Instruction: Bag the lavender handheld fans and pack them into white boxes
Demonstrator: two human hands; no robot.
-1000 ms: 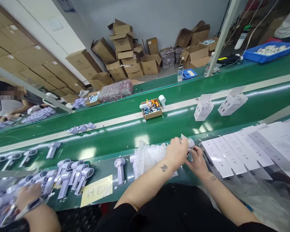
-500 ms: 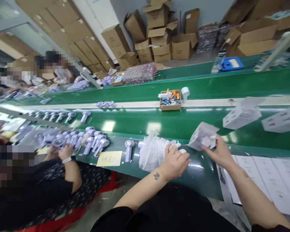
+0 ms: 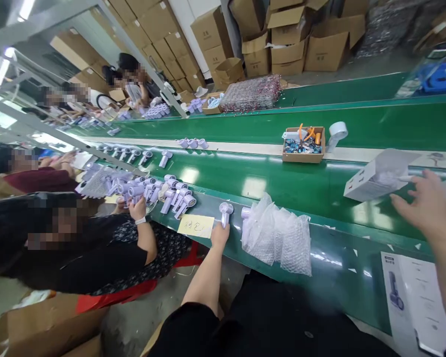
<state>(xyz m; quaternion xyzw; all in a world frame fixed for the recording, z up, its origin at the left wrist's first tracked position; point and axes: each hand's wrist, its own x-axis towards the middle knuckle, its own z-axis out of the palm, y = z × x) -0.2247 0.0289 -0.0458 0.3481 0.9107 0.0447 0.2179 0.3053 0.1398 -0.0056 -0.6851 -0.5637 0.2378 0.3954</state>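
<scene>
My left hand (image 3: 220,236) is closed around the handle of a pale purple handheld fan (image 3: 226,208) at the near edge of the bench. To its right lie bubble wrap bags (image 3: 278,233), with the end of another purple piece poking out at their left. Over on the belt, my right hand (image 3: 425,201) is open, its fingers spread beside a white box (image 3: 371,176) whose flaps stand up. Whether the fingertips touch the flap is hard to tell. Printed flat cartons (image 3: 412,292) lie below that hand, one bearing a fan picture.
Left of the fan are a yellow handwritten note (image 3: 195,226) and a heap of purple fans (image 3: 178,198), where a co-worker (image 3: 107,238) sits. A small carton of parts (image 3: 303,148) and a tape dispenser (image 3: 336,135) stand on the strip between the green belts.
My left hand has left the bubble wrap and taken hold of the fan. My right hand has moved forward and right; its fingers, earlier on a white box, are now spread. The view has shifted left.
</scene>
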